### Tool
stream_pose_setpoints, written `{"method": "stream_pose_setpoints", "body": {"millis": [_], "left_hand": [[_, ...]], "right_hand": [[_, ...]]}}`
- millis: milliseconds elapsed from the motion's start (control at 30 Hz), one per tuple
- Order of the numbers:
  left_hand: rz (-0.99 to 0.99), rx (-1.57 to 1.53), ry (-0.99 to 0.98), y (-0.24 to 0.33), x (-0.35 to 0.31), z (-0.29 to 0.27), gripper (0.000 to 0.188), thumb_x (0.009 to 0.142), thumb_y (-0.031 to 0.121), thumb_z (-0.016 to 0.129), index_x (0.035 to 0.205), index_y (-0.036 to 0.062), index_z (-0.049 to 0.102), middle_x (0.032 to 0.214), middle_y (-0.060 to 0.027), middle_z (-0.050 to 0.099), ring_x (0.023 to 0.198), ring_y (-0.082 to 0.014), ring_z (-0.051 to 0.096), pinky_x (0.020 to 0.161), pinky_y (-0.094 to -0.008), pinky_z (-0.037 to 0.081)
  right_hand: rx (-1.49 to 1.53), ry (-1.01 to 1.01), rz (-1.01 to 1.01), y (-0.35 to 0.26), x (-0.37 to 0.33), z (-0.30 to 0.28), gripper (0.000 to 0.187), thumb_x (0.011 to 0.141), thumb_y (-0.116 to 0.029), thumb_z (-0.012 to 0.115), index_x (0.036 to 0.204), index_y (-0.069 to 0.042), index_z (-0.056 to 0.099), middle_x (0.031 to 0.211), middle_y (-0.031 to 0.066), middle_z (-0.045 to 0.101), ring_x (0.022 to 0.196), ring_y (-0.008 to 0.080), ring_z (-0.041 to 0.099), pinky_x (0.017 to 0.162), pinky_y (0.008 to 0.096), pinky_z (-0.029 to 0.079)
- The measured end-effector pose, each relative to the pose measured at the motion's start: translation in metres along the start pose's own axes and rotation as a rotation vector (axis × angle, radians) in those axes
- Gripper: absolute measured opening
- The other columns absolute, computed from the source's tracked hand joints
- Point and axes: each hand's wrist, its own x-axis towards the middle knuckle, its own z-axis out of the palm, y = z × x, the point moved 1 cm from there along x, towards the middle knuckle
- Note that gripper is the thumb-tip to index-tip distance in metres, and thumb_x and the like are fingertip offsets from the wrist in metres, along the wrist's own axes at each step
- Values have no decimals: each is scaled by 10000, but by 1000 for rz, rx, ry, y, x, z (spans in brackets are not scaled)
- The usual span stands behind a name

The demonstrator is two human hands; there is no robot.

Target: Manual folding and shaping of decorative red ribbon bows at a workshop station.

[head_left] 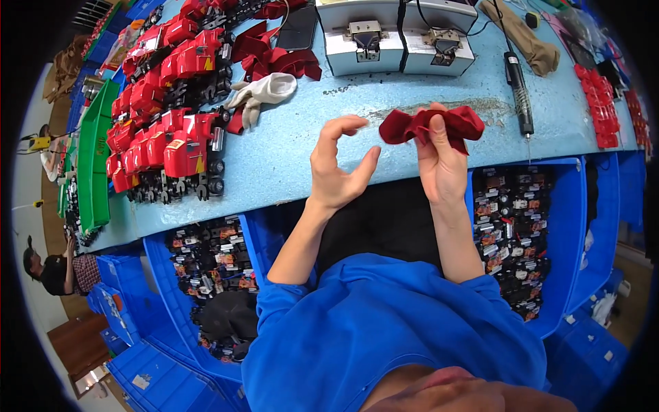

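Above the near edge of the blue worktop, my right hand (pixel 445 172) pinches a dark red piece of cloth (pixel 405 128) between thumb and fingers. The cloth is bunched in the middle and spreads out to both sides. Just left of it, my left hand (pixel 335 168) is raised with thumb and fingers curved apart, holding nothing. More crumpled red cloth (pixel 278 63) lies farther back on the worktop, beside a white glove (pixel 271 89).
Rows of red toy truck bodies (pixel 184 152) cover the left side. A light box with metal latches (pixel 364 51) stands at the back. An electric screwdriver (pixel 519 89) hangs at right. Blue bins (pixel 575 226) of small parts flank me; a person (pixel 58 271) is far left.
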Motion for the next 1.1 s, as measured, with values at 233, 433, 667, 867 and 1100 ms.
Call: {"method": "stream_pose_setpoints", "body": {"millis": [233,433,667,867,1100], "left_hand": [[65,208,-23,31,16,19,400,645,59,751,978,34,532,1072,-137,486,956,-240,519,777,-300,438],[-176,82,146,18,18,15,131,764,41,648,844,-1,553,990,-135,527,841,-195,545,691,-266,454],[-521,-316,134,22,13,15,241,801,156,665,937,27,512,895,-40,553,803,-93,527,675,-233,437],[-726,-655,-79,20,11,24,234,793,134,671,927,6,528,849,-50,591,755,-101,557,680,-236,466],[-427,-584,8,22,6,24,163,793,24,634,823,30,475,899,-74,591,840,-110,563,753,-246,455]], "right_hand": [[-226,23,-141,11,-9,2,297,831,-49,613,1102,25,517,1055,141,595,984,194,560,885,309,444],[-507,15,-267,2,-7,-5,238,821,-59,629,1038,23,577,1032,119,613,944,151,564,870,287,434],[-517,-66,-426,4,-5,-13,284,857,-32,564,1130,16,501,1153,153,544,1058,214,527,956,336,396],[-402,-46,-320,5,-10,2,237,842,-30,583,1069,11,530,1114,174,570,1021,235,560,909,349,445],[-67,-9,-40,6,-7,-1,269,910,-145,502,1132,6,497,1119,146,559,1032,229,550,901,353,466]]}}
